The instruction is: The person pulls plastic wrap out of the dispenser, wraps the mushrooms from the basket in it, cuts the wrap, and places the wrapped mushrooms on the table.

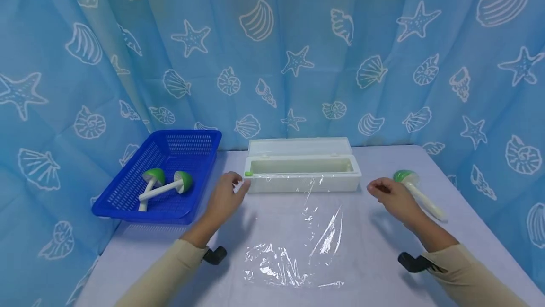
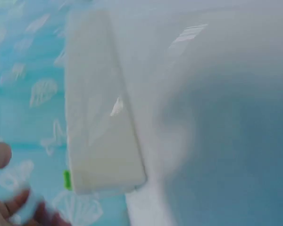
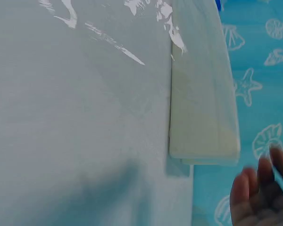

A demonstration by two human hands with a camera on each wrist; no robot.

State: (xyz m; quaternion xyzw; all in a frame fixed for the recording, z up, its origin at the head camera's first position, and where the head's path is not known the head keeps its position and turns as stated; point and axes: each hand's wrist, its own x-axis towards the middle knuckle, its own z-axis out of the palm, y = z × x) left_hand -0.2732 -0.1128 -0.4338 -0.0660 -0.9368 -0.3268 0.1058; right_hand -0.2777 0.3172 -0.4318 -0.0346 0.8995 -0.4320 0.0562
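Observation:
A long white cling film box (image 1: pixel 304 185) stands at the back middle of the table with its lid tipped back. A green slide cutter (image 1: pixel 249 173) sits at its front left corner. Clear cling film (image 1: pixel 294 267) runs over the box's front edge and spreads toward me on the table. My left hand (image 1: pixel 224 197), fingers loosely bent, hovers beside the cutter and holds nothing. Off the box's right end, my right hand (image 1: pixel 393 198) is likewise empty with relaxed fingers. Just beyond it lies a mushroom-shaped utensil (image 1: pixel 426 202) with a green domed head and white handle, shiny on its surface.
At the left a blue plastic basket (image 1: pixel 200 174) holds two similar green-headed utensils (image 1: pixel 163 190), their handles crossed. A white cloth covers the table (image 1: pixel 374 269). A blue curtain (image 1: pixel 272 61) with shell and starfish prints hangs right behind the table.

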